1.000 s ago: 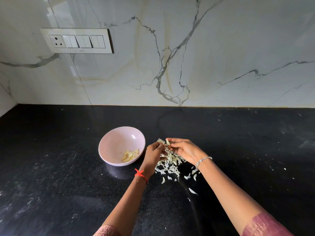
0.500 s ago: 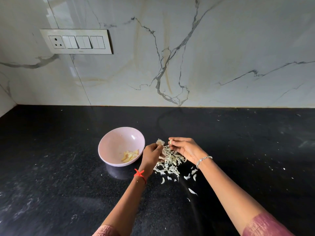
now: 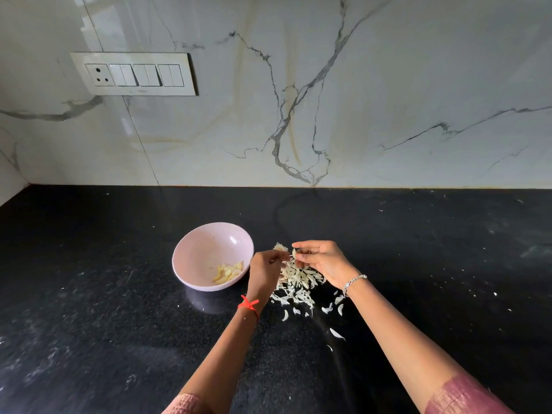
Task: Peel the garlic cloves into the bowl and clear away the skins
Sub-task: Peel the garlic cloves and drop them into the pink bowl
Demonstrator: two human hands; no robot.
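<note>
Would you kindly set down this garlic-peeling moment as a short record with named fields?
right hand: pinches a small garlic clove above the skin pile
left hand: fingers curled beside the pile; what it holds is unclear
skins: heaped under and between both hands, with strays nearer the person
container: pink bowl, upright, left of the pile
contents: peeled cloves at its near right side
surface: black countertop
wall: switch panel, upper left

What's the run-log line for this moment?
phase: peeling | right hand: pinches pale garlic clove | left hand: curled beside it, grip unclear | round pink bowl: peeled cloves inside | white papery skins: piled on black stone counter
</note>
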